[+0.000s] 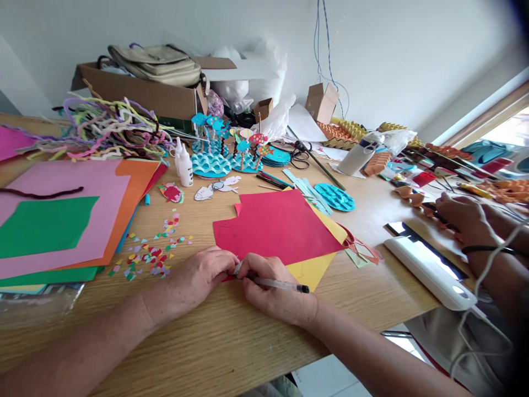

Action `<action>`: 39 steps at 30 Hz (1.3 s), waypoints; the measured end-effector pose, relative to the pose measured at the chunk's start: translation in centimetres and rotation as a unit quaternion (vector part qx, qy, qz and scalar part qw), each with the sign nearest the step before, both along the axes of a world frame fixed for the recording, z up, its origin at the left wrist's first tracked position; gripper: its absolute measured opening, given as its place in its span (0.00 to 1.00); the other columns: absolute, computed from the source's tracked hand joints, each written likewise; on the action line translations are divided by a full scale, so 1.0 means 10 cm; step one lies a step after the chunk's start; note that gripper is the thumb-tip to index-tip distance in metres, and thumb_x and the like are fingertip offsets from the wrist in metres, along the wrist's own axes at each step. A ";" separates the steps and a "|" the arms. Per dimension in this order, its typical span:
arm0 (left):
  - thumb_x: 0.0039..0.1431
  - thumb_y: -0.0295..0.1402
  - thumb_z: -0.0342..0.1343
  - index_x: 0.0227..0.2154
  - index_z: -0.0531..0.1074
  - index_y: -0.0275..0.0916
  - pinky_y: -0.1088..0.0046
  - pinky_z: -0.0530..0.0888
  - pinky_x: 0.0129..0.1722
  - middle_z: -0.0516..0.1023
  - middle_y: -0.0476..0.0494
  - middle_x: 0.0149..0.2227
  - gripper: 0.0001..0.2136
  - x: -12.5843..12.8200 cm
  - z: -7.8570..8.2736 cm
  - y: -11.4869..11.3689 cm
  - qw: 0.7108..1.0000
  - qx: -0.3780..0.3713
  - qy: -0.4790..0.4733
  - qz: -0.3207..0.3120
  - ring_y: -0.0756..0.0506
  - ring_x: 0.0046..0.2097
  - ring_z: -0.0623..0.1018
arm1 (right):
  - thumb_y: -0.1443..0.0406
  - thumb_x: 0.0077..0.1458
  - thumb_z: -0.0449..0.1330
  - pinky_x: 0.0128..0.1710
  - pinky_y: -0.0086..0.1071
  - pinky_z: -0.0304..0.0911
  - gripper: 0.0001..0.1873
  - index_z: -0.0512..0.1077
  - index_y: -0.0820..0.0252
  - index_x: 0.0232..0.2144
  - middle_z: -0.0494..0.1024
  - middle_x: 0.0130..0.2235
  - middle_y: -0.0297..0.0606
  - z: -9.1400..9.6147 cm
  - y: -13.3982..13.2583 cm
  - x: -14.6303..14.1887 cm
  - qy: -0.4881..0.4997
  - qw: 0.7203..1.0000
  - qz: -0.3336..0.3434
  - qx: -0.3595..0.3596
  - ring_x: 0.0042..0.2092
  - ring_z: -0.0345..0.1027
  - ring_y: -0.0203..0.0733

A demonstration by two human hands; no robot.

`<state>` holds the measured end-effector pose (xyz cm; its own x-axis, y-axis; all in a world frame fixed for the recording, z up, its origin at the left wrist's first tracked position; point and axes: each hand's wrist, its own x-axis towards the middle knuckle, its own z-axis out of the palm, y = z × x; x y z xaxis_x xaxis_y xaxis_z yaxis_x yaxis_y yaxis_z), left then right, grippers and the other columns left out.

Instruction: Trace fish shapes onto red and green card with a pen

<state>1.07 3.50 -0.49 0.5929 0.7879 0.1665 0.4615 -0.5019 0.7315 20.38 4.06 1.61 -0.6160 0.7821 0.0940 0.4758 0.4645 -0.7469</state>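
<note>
My right hand [275, 292] grips a pen [278, 284] with a clear barrel and a black end, its tip hidden by the fingers. Close against it, my left hand [194, 281] has its fingers pressed together on a small whitish piece that I cannot make out. Both hands rest at the near edge of a red paper sheet [281, 226], which lies over yellow paper [316, 270]. Faint lines show on the red sheet's left part. Red-handled scissors [351, 240] lie partly under the papers at right. White fish cutouts [217, 188] are beyond the sheet.
Colored paper dots [152, 256] lie scattered left of the sheet, beside stacked colored papers [111, 220]. Glue bottles [184, 165], blue fish decorations [210, 164] and pipe cleaners [111, 127] stand behind. At right, another person's hands [467, 218] work near a white device [430, 273].
</note>
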 end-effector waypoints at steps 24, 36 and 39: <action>0.63 0.24 0.43 0.32 0.69 0.40 0.72 0.68 0.44 0.75 0.47 0.41 0.10 -0.01 -0.06 0.01 0.999 0.038 0.028 -0.007 0.47 0.42 0.73 | 0.73 0.42 0.50 0.24 0.24 0.52 0.07 0.64 0.58 0.23 0.65 0.21 0.28 0.01 0.01 0.09 0.046 0.997 -0.047 -0.037 0.23 0.56 0.32; 0.61 0.23 0.45 0.34 0.71 0.40 0.72 0.70 0.44 0.77 0.46 0.41 0.10 0.01 -0.02 0.00 0.998 0.049 0.028 0.005 0.47 0.42 0.74 | 0.74 0.42 0.52 0.25 0.25 0.54 0.08 0.66 0.58 0.24 0.66 0.22 0.27 0.00 0.00 0.09 0.031 0.998 -0.039 -0.032 0.23 0.56 0.32; 0.61 0.23 0.44 0.34 0.71 0.40 0.72 0.70 0.44 0.77 0.46 0.41 0.11 0.00 -0.02 0.00 0.998 0.055 0.025 0.004 0.47 0.42 0.74 | 0.74 0.43 0.52 0.26 0.26 0.55 0.08 0.66 0.58 0.25 0.68 0.24 0.29 -0.01 0.00 0.08 0.026 0.999 -0.038 -0.030 0.25 0.58 0.33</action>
